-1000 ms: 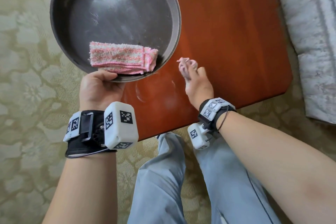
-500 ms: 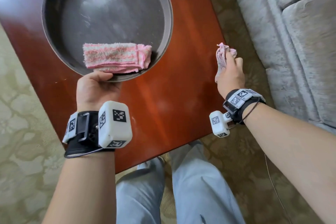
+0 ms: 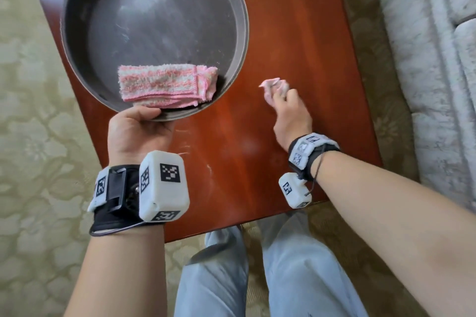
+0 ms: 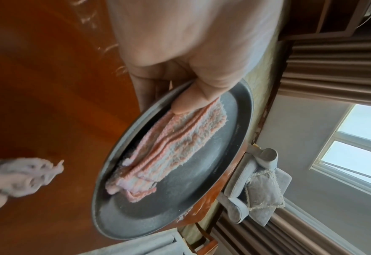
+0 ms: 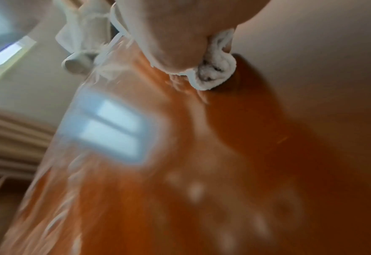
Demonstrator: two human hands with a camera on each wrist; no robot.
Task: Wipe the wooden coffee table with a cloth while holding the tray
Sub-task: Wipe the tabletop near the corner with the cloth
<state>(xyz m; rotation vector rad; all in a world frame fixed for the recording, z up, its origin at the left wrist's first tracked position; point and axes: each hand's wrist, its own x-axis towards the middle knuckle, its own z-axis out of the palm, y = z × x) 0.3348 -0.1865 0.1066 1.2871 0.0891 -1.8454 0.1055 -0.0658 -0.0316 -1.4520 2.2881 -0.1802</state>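
Head view shows you mid-wipe: your right hand (image 3: 288, 110) is clenched round a bunched cloth (image 3: 273, 85) and works it on the table (image 3: 296, 33), right of the tray (image 3: 239, 33). In the right wrist view the wad sits under your curled fingers and appears to press the wood, though blur makes the contact hard to confirm. Your left hand (image 3: 136, 131) grips the tray's near rim, thumb over the edge and touching the folded towel (image 3: 164, 85) that lies inside at the near side; the other fingers go under the tray. The tray hangs over the table's left part, just left of the wiping hand and apart from it.

Pale smears show on the near wood (image 3: 206, 157) between your wrists, so the wiping is likely not finished. Next, you'd sweep the cloth toward those marks while keeping the tray level, so the towel doesn't slide, and clear of the cloth's path.
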